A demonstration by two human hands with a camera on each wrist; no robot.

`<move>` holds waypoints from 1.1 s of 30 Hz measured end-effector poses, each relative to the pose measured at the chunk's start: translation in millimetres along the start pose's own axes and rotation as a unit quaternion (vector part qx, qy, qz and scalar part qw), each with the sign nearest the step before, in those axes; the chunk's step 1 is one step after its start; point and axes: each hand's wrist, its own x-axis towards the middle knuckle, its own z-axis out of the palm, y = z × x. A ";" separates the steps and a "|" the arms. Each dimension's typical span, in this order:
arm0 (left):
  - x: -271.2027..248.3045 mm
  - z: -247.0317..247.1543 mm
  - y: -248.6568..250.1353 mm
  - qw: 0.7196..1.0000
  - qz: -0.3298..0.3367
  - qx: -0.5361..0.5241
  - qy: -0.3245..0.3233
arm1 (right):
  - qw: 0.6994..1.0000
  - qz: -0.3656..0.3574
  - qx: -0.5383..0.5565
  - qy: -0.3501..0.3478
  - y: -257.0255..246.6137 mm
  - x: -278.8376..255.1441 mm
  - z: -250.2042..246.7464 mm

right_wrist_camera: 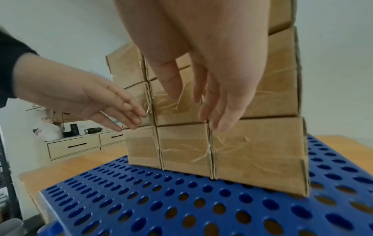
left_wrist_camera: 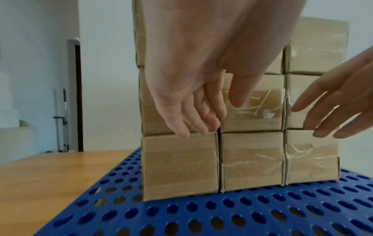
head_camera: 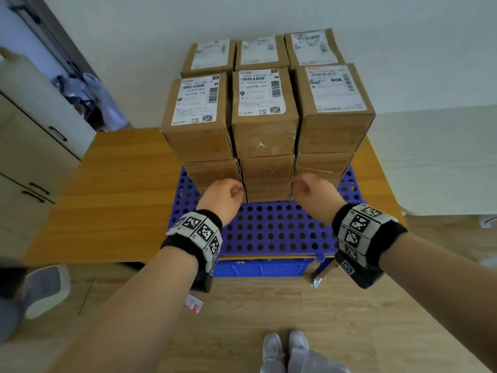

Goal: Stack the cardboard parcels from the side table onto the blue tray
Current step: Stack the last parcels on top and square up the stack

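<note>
Cardboard parcels (head_camera: 265, 141) with white labels stand in tight columns on the blue perforated tray (head_camera: 269, 232), three across and three tiers high in the front row, with a second row behind. My left hand (head_camera: 224, 196) and right hand (head_camera: 313, 189) are both at the stack's front face, low down. In the left wrist view my left hand (left_wrist_camera: 201, 111) has loosely straight fingers at the seam between the left and middle parcels (left_wrist_camera: 252, 161). In the right wrist view my right hand (right_wrist_camera: 212, 103) has straight fingers at the seam of the right column (right_wrist_camera: 258, 151). Neither hand holds anything.
The tray lies on a wooden table (head_camera: 115, 197) with bare top to the left. Under the table's front edge sits a blue crate (head_camera: 258, 267). A cabinet (head_camera: 27, 146) stands at the left and a grey stool (head_camera: 45, 289) on the floor near it.
</note>
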 end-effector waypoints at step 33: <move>-23.3 -53.1 79.4 0.937 0.143 0.268 0.174 | 0.902 -0.210 -0.321 0.198 -61.9 -21.8 -46.8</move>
